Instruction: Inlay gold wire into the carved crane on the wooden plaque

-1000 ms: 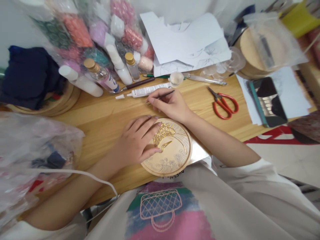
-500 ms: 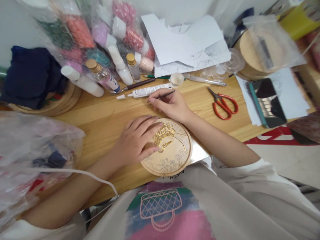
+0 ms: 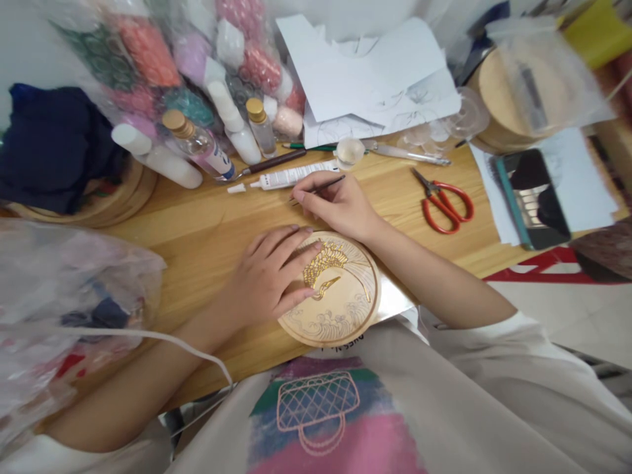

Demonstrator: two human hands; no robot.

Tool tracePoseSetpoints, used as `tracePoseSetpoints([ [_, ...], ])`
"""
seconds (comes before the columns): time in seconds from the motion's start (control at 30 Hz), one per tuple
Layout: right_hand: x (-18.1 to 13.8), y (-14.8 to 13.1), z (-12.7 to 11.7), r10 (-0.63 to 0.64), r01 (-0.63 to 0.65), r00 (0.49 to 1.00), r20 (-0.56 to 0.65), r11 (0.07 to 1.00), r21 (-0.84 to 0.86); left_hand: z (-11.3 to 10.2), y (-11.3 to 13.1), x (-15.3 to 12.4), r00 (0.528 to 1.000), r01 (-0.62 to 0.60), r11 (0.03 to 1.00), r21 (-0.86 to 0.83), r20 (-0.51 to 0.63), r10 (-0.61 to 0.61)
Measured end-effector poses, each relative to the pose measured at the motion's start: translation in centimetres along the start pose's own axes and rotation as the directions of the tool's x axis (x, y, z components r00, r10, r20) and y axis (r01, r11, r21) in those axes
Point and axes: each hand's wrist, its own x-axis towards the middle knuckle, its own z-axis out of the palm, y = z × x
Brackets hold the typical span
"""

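A round wooden disc (image 3: 340, 316) lies on the desk near its front edge. It bears a drawn crane-like bird with gold relief lines on part of it and outlined waves below. My left hand (image 3: 269, 273) rests flat on the disc's left side, fingers spread, covering part of the design. Beyond the disc's top edge, my right hand (image 3: 340, 204) is closed in a pinch around a thin dark pen-like tool (image 3: 328, 186). The tool's tip points down and left, close to a white tube (image 3: 296, 176) with its cap off; the exact kind of tool is unclear.
Red-handled pliers or snips (image 3: 447, 204) and a phone (image 3: 532, 197) lie to the right. Behind stand a small white cup (image 3: 349, 152), a cork-topped bottle (image 3: 205, 151) and bagged jars (image 3: 148, 52). A plastic bag (image 3: 74, 276) and white cable (image 3: 187, 352) occupy the left.
The view has shifted slightly. Both hands keep nearly the same pose, the left on the disc and the right around the thin tool.
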Motion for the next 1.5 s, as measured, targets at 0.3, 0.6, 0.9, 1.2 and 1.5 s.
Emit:
tracePoseSetpoints([
  [0.3, 0.02, -0.07, -0.05, 0.013, -0.012, 1.0, 0.007, 1.0, -0.017, 0.07, -0.16, -0.21, 1.0, -0.015, 0.999, -0.039, -0.028, 0.014],
  [0.6, 0.05, -0.06, -0.08, 0.008, -0.008, 1.0, 0.008, 1.0, -0.005, 0.1, 0.07, -0.36, 0.999, 0.048, 0.999, -0.021, -0.016, -0.049],
  [0.9, 0.04, 0.07, -0.05, -0.007, 0.007, 1.0, 0.008, 1.0, -0.015, 0.19, 0.09, -0.25, 0.999, 0.041, 0.999, -0.005, 0.002, -0.041],
  [1.2, 0.02, -0.05, -0.01, -0.02, 0.02, 1.0, 0.0, 1.0, -0.005, 0.19, 0.1, -0.16, 1.0, 0.013, 1.0, 0.027, -0.017, -0.013],
  [1.5, 0.05, 0.03, -0.09, -0.001, 0.001, 1.0, 0.007, 1.0, -0.024, 0.04, 0.14, -0.16, 0.998, 0.058, 0.997, -0.045, -0.019, -0.059],
])
